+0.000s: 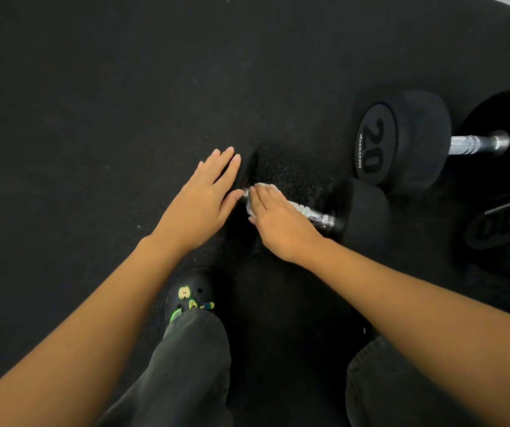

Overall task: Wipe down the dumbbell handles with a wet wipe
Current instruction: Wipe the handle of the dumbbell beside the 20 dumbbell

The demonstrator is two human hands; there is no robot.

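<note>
Flooring (93, 87) of dark speckled rubber fills the view, w/ three black round-headed dumbbells lying on it at R. The biggest, marked "20" (407, 140), lies farthest back. A second, marked "10" (500, 229), sits at the R edge and is partly cut off. The third dumbbell (361, 211) lies nearest the person, its chrome handle (315, 215) running diagonally btwn the hands and its R head. Its L head is lost in shadow beside the L hand.

Two dark grey trouser legs (192, 365) come up from the bottom edge.

Two bare hands reach in. The left hand (201, 204) is flat, fingers straight and together, resting at the dumbbell's shadowed L end. The right hand (281, 223) covers the handle's L portion, fingers curved over one white wet wipe (261, 186) wrapped on the bar; thumb hidden.

One black clog (190, 291) shows below the L wrist, carrying three small charms (185, 292).
</note>
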